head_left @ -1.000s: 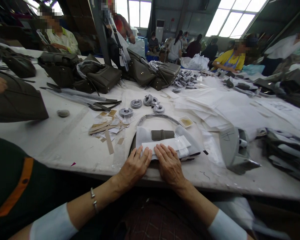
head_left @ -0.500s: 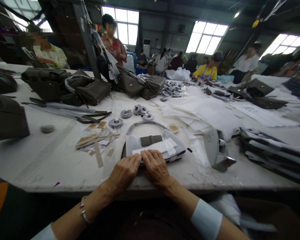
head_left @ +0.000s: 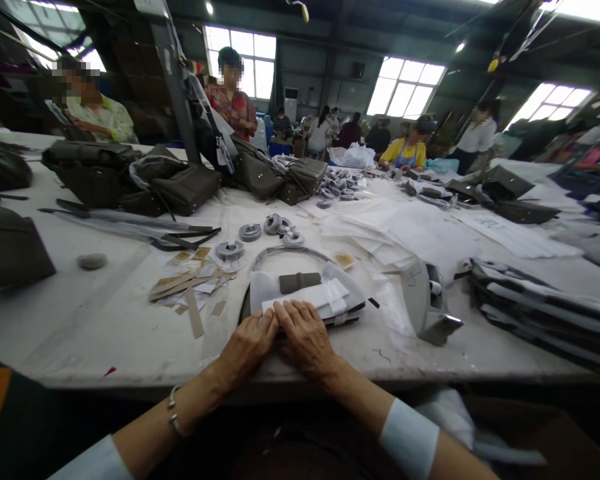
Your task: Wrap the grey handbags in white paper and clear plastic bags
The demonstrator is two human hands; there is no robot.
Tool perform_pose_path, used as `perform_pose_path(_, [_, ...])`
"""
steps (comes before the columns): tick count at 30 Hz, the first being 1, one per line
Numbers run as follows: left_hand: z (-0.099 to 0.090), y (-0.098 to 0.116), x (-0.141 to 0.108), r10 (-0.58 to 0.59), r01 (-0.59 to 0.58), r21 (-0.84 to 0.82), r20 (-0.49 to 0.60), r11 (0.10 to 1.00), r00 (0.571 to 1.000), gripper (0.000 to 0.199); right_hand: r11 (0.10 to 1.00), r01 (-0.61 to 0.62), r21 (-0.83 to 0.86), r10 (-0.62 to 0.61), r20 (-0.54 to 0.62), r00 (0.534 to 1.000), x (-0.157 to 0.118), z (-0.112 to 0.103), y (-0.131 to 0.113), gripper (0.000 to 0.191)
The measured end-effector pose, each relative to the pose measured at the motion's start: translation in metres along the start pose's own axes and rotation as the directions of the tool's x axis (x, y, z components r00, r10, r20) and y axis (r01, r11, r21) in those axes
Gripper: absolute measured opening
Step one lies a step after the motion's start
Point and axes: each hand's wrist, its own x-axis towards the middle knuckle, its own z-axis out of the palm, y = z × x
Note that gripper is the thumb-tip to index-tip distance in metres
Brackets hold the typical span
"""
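Note:
A flat-lying handbag is in front of me at the table's near edge. Its strap arches away from me in a pale wrapping. Over the bag lie a white sheet, a folded white strip and a small grey-brown leather tab. My left hand is closed, fingers bent over the bag's near edge at the strip's left end. Right beside it, my right hand grips the same edge, fingers together on the strip. Both thumbs are hidden.
A tape dispenser stands to the right, beside a stack of dark wrapped pieces. Card scraps, coiled wrapped straps and a stone lie left. Dark bags and a post are behind; several people work beyond.
The whole view has shifted slightly. Both hands stay on the bag's near edge, with the right fingers a little closer to the left ones.

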Motion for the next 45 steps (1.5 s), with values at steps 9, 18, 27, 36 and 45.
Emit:
perform_pose_path(9, [-0.002,0.003,-0.005,-0.072,0.070,-0.059,-0.040,0.996,0.997,0.042,0.922,-0.388,0.020,0.388,-0.059,0.920,0.025,-0.041,0.096,0.041])
perform_pose_path(18, [-0.002,0.006,-0.004,-0.086,0.083,-0.056,-0.066,0.995,0.994,0.041,0.926,-0.377,-0.005,0.376,-0.067,0.924,0.005,-0.022,0.120,0.050])
perform_pose_path(27, [-0.004,0.006,-0.003,-0.089,0.085,-0.078,-0.050,0.993,0.995,0.043,0.928,-0.313,0.201,0.318,0.006,0.948,0.000,-0.024,0.131,0.068])
perform_pose_path(36, [-0.005,0.005,-0.002,-0.086,0.082,-0.075,-0.052,0.994,0.995,0.045,0.841,-0.470,0.269,0.524,-0.183,0.832,-0.009,-0.019,0.125,0.039])
perform_pose_path(45, [-0.004,0.007,-0.003,-0.107,0.103,-0.096,-0.042,0.990,0.993,0.039,1.000,-0.007,0.015,0.008,-0.039,0.999,0.012,-0.042,0.074,0.052])
